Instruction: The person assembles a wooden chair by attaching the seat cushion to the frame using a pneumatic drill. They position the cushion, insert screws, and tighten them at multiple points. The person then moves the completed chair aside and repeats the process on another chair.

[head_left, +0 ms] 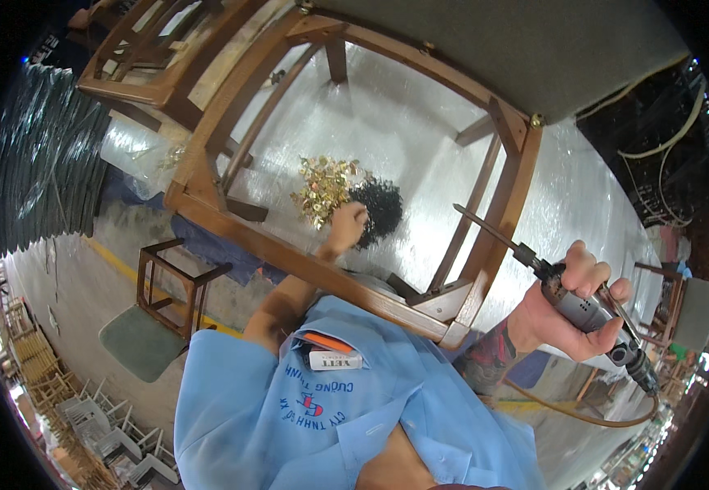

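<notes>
My right hand (571, 314) is wrapped round an air screwdriver (587, 309) with a long bit, which points up and left across the chair frame's right rail. An air hose trails from its lower end. Inside the brown wooden chair frame (264, 245), my left hand (344, 227) reaches to a heap of small black screws (380, 208). Its fingers are curled together at the heap's edge, and whatever they hold is hidden. Touching the black heap on its left is a pile of small brass-coloured metal fittings (322, 188).
The frame rests on a table covered with shiny plastic film (420, 106). A grey-green panel (493, 49) borders the frame's far side. Another wooden frame (162, 69) stands far left. A chair with a green pad (146, 339) is on the floor, left. Black strips (40, 163) are stacked beyond.
</notes>
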Tool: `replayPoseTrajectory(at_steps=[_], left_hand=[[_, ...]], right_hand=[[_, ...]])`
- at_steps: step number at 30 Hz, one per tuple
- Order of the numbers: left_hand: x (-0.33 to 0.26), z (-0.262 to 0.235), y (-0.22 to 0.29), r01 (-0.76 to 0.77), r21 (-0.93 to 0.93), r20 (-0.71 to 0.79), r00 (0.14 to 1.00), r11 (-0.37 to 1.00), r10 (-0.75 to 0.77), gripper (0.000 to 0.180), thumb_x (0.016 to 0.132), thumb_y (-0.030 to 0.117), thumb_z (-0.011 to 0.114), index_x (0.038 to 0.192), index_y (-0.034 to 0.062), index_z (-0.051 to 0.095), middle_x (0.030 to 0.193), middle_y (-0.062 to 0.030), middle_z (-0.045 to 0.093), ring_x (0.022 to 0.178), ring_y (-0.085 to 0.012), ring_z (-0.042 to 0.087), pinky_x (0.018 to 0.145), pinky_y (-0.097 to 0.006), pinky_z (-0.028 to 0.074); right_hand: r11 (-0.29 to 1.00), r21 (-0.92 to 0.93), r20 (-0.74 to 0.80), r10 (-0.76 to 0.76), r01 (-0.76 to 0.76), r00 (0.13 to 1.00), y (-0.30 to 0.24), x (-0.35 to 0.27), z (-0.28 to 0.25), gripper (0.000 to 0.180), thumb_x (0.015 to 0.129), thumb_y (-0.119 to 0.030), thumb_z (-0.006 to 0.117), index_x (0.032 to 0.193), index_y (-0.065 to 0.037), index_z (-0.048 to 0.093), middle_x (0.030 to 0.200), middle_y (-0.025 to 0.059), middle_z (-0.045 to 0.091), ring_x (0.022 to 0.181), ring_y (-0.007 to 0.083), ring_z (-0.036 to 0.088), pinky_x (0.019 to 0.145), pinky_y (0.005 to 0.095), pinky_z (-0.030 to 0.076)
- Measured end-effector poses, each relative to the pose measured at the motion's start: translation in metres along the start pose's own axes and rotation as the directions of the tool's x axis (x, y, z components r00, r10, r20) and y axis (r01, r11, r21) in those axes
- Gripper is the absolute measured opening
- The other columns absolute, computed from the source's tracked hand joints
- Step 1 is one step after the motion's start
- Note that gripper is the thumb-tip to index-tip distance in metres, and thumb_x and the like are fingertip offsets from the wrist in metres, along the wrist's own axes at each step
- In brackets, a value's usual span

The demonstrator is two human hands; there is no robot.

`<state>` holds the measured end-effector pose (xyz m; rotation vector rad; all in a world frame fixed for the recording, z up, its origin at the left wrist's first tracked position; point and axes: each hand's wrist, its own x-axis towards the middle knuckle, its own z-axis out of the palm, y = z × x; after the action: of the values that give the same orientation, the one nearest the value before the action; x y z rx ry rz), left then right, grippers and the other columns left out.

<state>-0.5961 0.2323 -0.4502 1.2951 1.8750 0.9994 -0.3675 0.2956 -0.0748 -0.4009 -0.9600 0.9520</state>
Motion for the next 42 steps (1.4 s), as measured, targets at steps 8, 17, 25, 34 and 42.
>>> replayPoseTrajectory(at_steps=[8, 17, 25, 34, 42], left_hand=[[0.028, -0.033, 0.014, 0.715, -0.692, 0.653, 0.679, 0.098, -0.337, 0.037, 0.102, 0.037, 0.047, 0.095, 0.0023, 0.06, 0.062, 0.0053, 0.042, 0.05, -0.0083, 0.039, 0.047, -0.023, 0.035], [0.011, -0.033, 0.023, 0.718, -0.689, 0.723, 0.674, -0.097, -0.151, 0.052, 0.102, 0.044, 0.043, 0.114, -0.0037, 0.059, 0.07, 0.0006, 0.052, 0.056, -0.007, 0.046, 0.047, -0.02, 0.038], [0.012, -0.042, 0.029, 0.686, -0.717, 0.691, 0.723, -0.125, 0.002, 0.047, 0.103, 0.031, 0.039, 0.13, -0.0056, 0.051, 0.121, -0.0177, 0.063, 0.097, -0.0232, 0.065, 0.083, -0.032, 0.055], [0.006, -0.041, 0.039, 0.652, -0.757, 0.653, 0.757, -0.034, -0.025, 0.04, 0.103, 0.019, 0.044, 0.135, -0.0047, 0.044, 0.137, -0.0191, 0.052, 0.122, -0.0299, 0.055, 0.103, -0.042, 0.045], [0.008, -0.042, 0.04, 0.579, -0.815, 0.58, 0.815, 0.028, 0.001, 0.043, 0.103, 0.018, 0.044, 0.139, -0.0053, 0.037, 0.145, -0.0208, 0.044, 0.131, -0.0345, 0.047, 0.108, -0.047, 0.041]], right_hand=[[0.999, -0.025, 0.325, -0.013, 0.022, 0.946, 0.021, 0.0, 0.0, 0.043, 0.087, -0.049, 0.054, 0.106, -0.012, 0.045, 0.069, 0.0105, 0.057, 0.054, 0.0214, 0.057, 0.061, 0.0343, 0.036], [0.998, -0.029, 0.471, 0.06, -0.053, 0.88, 0.02, -0.008, -0.004, 0.042, 0.086, -0.042, 0.061, 0.105, -0.009, 0.043, 0.073, 0.0124, 0.058, 0.061, 0.0246, 0.061, 0.064, 0.0343, 0.039], [0.995, -0.067, 0.5, 0.102, -0.079, 0.86, 0.018, -0.013, -0.005, 0.042, 0.083, -0.04, 0.064, 0.102, -0.009, 0.043, 0.073, 0.0127, 0.059, 0.062, 0.0258, 0.062, 0.065, 0.0351, 0.041], [0.99, -0.103, 0.518, 0.133, -0.093, 0.845, 0.014, -0.018, -0.005, 0.041, 0.082, -0.038, 0.065, 0.1, -0.007, 0.043, 0.074, 0.0132, 0.058, 0.063, 0.0262, 0.062, 0.066, 0.0355, 0.041], [0.985, -0.125, 0.541, 0.168, -0.119, 0.824, 0.014, -0.023, -0.005, 0.038, 0.084, -0.032, 0.065, 0.099, -0.005, 0.043, 0.075, 0.0148, 0.058, 0.067, 0.0279, 0.062, 0.069, 0.0381, 0.044]])
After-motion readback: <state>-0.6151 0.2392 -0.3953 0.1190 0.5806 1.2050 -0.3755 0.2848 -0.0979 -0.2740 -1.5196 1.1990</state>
